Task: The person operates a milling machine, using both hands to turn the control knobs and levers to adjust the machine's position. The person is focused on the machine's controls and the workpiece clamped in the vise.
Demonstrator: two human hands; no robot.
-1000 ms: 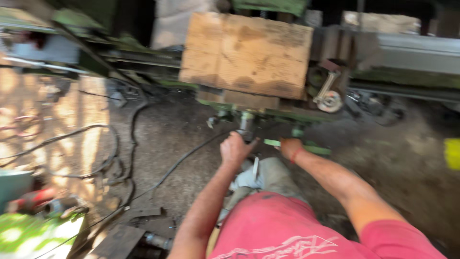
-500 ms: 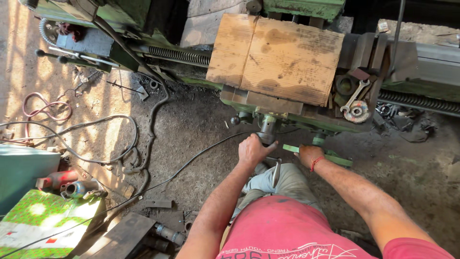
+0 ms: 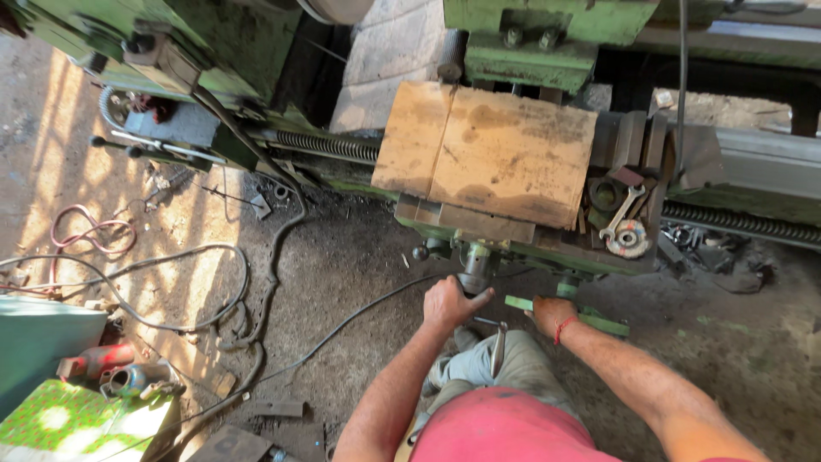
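While both arms reach forward to the front of the green machine carriage (image 3: 513, 248), the work looks to be at the stage of setting the machine by hand rather than cutting, judging from how things lie. The left hand (image 3: 451, 301) is wrapped closed around the grey handwheel hub (image 3: 475, 272) that hangs just below the carriage's front edge, thumb spread toward the right. The right hand (image 3: 550, 311) is curled shut on the green lever (image 3: 571, 313), which juts out low, just right of the hub and below the carriage; a red thread circles that wrist.

On top of the carriage lies a broad wooden board (image 3: 492, 154), covering most of it. Just right of the board, still on the carriage, sit a spanner (image 3: 622, 214) and a round toothed metal piece (image 3: 629, 238). No workpiece or cutting tool shows near the carriage; if one is mounted, it is hidden or out of view, so I cannot tell how much machining is done.

A long threaded screw (image 3: 329, 145) runs out to the left of the carriage, and another length (image 3: 740, 222) shows to its right. Well away to the left of the carriage, cables (image 3: 171, 282) loop over the dirt floor (image 3: 342, 257).

As far as can be judged, the hands have their grips taken; any turning or shifting of these controls remains to be done.
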